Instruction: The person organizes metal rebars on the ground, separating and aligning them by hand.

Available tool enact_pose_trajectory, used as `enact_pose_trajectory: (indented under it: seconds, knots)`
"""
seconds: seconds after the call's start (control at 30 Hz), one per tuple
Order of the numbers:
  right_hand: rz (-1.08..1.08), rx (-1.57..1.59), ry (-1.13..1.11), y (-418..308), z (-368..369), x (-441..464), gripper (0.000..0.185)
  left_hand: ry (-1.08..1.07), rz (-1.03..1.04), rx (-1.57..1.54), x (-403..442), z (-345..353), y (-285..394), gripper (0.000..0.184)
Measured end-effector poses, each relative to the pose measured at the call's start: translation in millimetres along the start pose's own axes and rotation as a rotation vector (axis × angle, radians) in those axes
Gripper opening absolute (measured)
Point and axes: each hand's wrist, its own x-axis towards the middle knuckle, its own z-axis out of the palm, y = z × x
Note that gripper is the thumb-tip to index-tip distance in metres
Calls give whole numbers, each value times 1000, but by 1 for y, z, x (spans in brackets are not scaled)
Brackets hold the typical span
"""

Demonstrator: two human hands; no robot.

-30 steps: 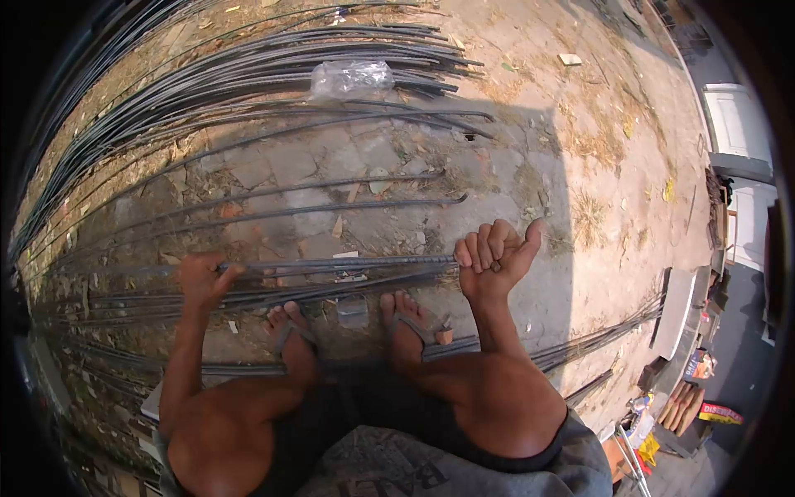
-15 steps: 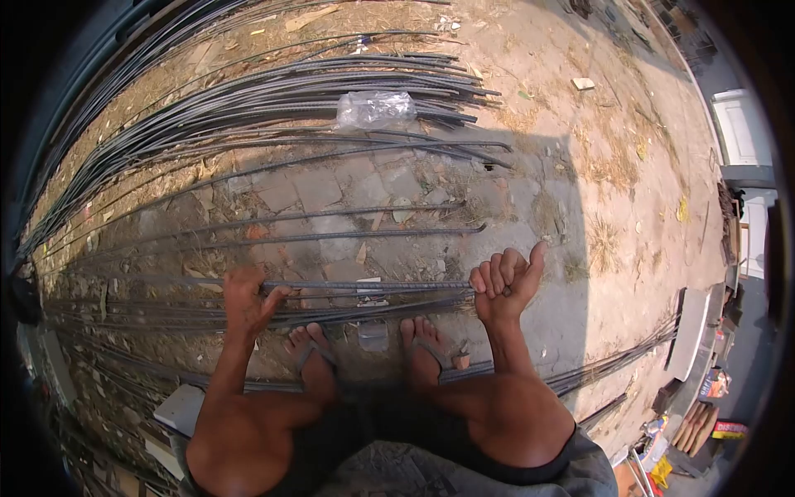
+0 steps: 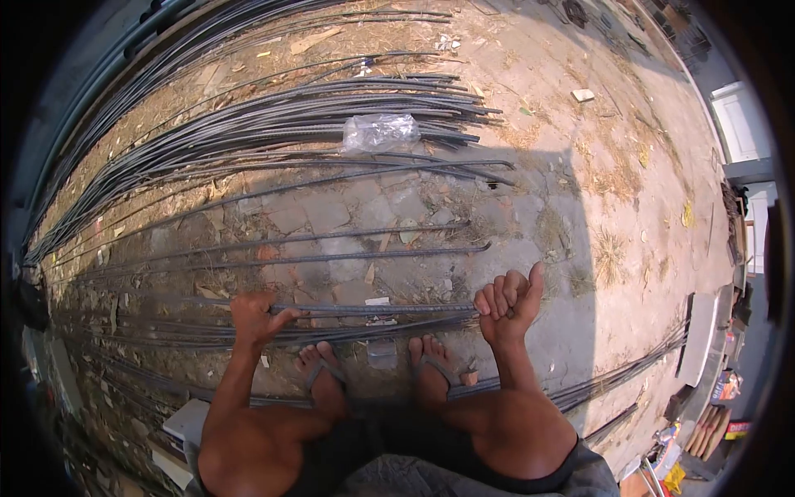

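Two hands in view, both on one held bar [image 3: 397, 309]. I have the left hand [image 3: 252, 316] at its left part, fingers wrapped round it, thumb pointing along it to the right. I have the right hand [image 3: 507, 305] at its right end, fingers curled tight round the end, thumb raised. The held bar, ribbed and dark grey, runs side to side just above the ground [image 3: 546, 348].

Nearer me than the held bar: a group of thin bars [image 3: 373, 331], lying close alongside, count uncertain. Two feet in strapped sandals, toes towards the held bar: left foot [image 3: 321, 369], right foot [image 3: 432, 364]. One clear plastic piece [image 3: 383, 356] between them; one reddish chunk [image 3: 469, 378] beside the right foot.

Just beyond the held bar: one white scrap [image 3: 377, 301]. Farther beyond: two separate bars, lower one [image 3: 364, 255] with an upturned tip, upper one [image 3: 356, 236]. Beyond those, a large bundle [image 3: 273, 120], too many bars for me to count, carrying one crumpled clear bag [image 3: 381, 133]. Well beyond the held bar's right end, one pale block [image 3: 583, 95].

Well right of the held bar: two white panels, upper panel [image 3: 739, 123] and lower panel [image 3: 758, 224]. Nearer me on that side, one red label [image 3: 737, 430] with yellow lettering; I make out "DIS", the rest unclear. One colourful packet [image 3: 729, 385] above it, print too small to read.
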Motion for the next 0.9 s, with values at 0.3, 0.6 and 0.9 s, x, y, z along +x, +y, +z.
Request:
enact_pose_trajectory:
  seconds: [0.3,0.6,0.9]
  knots:
    - [3,8,-10,2,-6,0,67,32,45,0,0,-6,6,56]
    - [22,-13,-61,0,-5,-4,67,-17,0,1,0,-14,11,54]
    - [55,-32,-76,-5,-2,-4,67,-49,-10,33,-2,-13,4,52]
